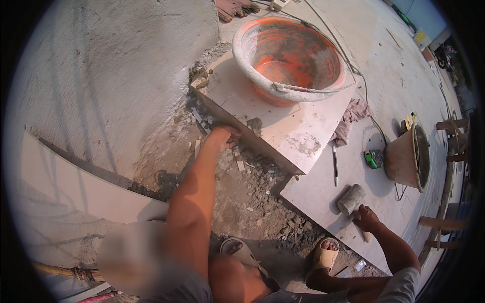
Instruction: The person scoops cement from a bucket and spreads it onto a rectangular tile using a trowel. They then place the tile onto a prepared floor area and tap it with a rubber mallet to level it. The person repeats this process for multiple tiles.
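My right hand is wrapped round the handle of a mallet with a grey cylindrical head, held over the pale floor tiles at the right. Below the fist the wooden end of its handle shows. My left hand reaches down to the rubble beside the edge of a raised pale tile slab. Its fingers are curled, and anything in them is hidden. An orange basin, smeared with dried mortar, rests on that slab. Small tile chips lie in the dirt near my left hand.
A mortar-stained bucket, a green tape measure, a marker pen and a crumpled cloth are on the tiles at right. A cable runs past the basin. The plastered wall rises at left, with a tile strip along its base.
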{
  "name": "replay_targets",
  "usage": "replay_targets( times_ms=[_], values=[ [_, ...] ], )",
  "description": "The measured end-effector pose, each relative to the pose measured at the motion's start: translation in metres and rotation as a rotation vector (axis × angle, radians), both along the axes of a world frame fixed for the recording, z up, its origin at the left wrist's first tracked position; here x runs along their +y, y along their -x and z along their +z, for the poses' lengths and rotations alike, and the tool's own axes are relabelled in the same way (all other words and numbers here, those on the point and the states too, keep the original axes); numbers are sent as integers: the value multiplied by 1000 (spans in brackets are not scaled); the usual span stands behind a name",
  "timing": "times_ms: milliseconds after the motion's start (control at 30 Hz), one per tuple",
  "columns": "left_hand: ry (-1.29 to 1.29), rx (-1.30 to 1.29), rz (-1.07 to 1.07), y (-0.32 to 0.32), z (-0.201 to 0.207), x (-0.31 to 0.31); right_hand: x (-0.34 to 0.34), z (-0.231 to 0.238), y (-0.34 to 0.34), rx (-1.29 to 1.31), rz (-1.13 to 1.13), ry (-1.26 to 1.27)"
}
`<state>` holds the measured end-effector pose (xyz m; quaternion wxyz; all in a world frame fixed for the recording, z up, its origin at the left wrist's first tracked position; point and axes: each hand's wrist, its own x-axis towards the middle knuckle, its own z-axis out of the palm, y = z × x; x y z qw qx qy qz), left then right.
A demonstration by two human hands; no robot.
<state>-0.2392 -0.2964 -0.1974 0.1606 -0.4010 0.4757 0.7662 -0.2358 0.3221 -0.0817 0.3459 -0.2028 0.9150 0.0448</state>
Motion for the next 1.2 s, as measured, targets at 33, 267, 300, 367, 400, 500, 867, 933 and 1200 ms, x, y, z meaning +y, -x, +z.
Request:
replay_targets(
  times_ms=[33, 267, 300, 367, 400, 500, 867, 933, 1200],
  values=[
    [4, 2, -12, 3, 0, 2, 16, -23, -4, 54, 100, 54],
    [36, -79, -84, 10, -5, 1, -76, 36, -44, -79, 74, 267],
    [28, -92, -79, 14, -8, 1, -103, 47, -52, -162, 17, 258],
    [38, -93, -102, 14, -5, 1, -158, 56, -66, -303, -10, 375],
    [39, -91, -113, 14, -3, 0, -182, 59, -72, -358, 21, 499],
    [43, -40, -106, 3, -9, -12, -261, 27, -71, -519, 133, 586],
    [168, -51, -250, 19, -9, -10, -406, -38, -38, -244, 117, 568],
    [143, 50, -310, 19, -14, -15, -410, -41, -37, -186, -12, 643],
    [164, 18, -247, 18, -13, -11, -410, -45, -29, -240, 17, 596]
  ],
)
